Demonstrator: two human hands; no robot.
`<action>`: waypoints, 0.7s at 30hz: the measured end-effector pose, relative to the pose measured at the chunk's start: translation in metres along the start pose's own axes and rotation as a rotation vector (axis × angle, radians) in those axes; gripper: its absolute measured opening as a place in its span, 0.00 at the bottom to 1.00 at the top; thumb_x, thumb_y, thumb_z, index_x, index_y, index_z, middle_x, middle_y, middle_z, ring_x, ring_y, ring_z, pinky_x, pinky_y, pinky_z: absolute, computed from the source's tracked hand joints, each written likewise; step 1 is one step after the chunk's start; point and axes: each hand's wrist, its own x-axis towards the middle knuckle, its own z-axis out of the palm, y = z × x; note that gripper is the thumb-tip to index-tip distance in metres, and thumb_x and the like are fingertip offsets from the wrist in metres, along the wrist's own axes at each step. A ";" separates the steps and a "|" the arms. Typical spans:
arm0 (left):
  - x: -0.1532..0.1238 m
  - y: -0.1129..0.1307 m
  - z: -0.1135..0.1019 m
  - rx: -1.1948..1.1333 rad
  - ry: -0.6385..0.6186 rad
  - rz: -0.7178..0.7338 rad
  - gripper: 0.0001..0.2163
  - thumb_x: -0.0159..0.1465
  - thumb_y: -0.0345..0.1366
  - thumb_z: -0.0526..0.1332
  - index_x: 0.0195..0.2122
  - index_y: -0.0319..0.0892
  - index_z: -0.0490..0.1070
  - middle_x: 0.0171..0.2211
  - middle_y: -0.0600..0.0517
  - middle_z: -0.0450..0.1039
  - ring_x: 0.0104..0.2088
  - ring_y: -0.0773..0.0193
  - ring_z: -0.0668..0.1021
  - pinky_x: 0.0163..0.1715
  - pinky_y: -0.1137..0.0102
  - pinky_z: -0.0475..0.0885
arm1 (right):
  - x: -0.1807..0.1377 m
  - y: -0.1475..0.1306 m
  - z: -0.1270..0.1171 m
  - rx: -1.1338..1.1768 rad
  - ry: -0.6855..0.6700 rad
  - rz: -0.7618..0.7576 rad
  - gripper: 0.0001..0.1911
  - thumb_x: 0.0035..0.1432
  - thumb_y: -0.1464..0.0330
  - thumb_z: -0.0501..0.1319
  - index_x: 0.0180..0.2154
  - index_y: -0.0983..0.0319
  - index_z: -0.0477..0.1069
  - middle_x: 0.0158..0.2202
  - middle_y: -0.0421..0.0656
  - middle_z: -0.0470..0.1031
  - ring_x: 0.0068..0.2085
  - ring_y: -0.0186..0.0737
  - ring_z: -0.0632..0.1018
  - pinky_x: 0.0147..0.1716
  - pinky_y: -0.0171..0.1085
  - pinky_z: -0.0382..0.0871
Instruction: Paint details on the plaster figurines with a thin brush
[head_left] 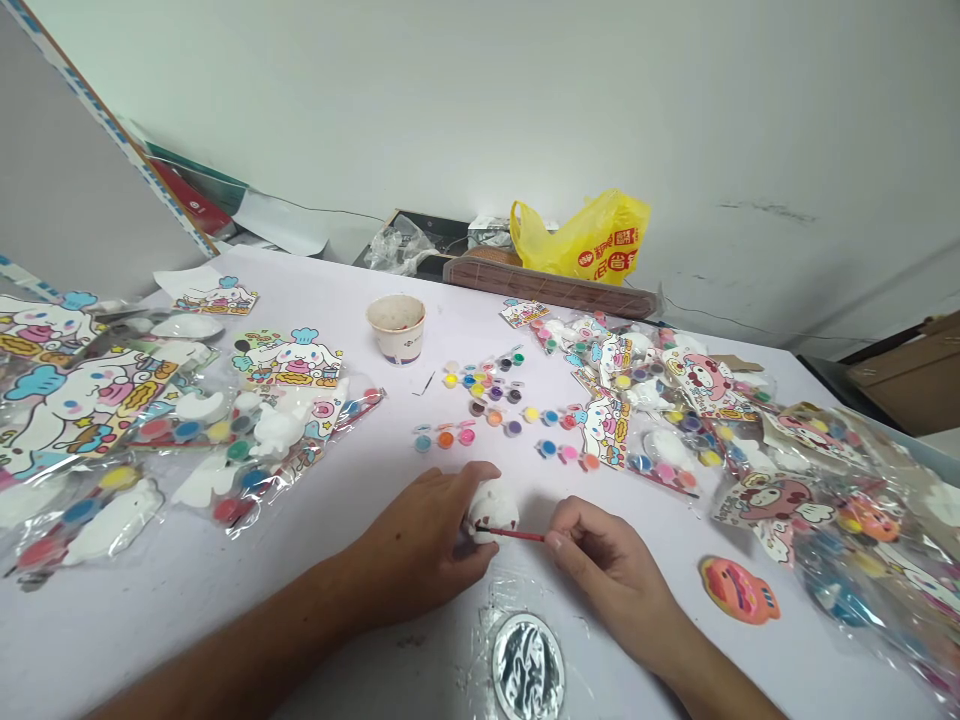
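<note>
Left hand (431, 535) grasps a small white plaster figure (493, 508) resting on the white table (360, 300); right hand (607, 560) pinches a red-handled brush (514, 534), its tip touching the figure. Paint pots (487, 400) lie just beyond; packaged kits (150, 420) crowd the left, more packets (750, 430) the right. Bare tabletop remains between the forearms and toward the paper cup (396, 327).

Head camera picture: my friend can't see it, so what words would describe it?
A person's left hand holds a small white figurine on a pale table while the right hand touches a red-handled brush to it. Little paint pots, a paper cup and bagged craft kits lie around.
</note>
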 end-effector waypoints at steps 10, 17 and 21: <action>0.000 0.000 -0.001 -0.001 -0.002 0.002 0.23 0.61 0.34 0.60 0.55 0.45 0.55 0.37 0.52 0.72 0.38 0.57 0.72 0.41 0.63 0.65 | -0.001 0.000 0.000 -0.006 0.019 -0.002 0.19 0.64 0.55 0.56 0.26 0.60 0.61 0.23 0.34 0.55 0.25 0.34 0.57 0.25 0.34 0.51; 0.000 -0.001 0.000 0.006 0.009 0.005 0.23 0.61 0.34 0.60 0.55 0.46 0.55 0.35 0.53 0.71 0.37 0.57 0.72 0.40 0.64 0.65 | 0.000 -0.001 0.001 -0.018 0.016 0.002 0.19 0.64 0.55 0.55 0.26 0.60 0.61 0.23 0.34 0.54 0.25 0.34 0.57 0.25 0.34 0.51; -0.001 -0.001 0.001 0.014 0.009 0.015 0.23 0.61 0.35 0.60 0.56 0.45 0.55 0.35 0.53 0.71 0.37 0.57 0.72 0.40 0.63 0.65 | 0.001 -0.002 0.001 -0.020 -0.003 -0.010 0.19 0.64 0.55 0.56 0.27 0.60 0.61 0.23 0.34 0.55 0.26 0.34 0.57 0.25 0.34 0.51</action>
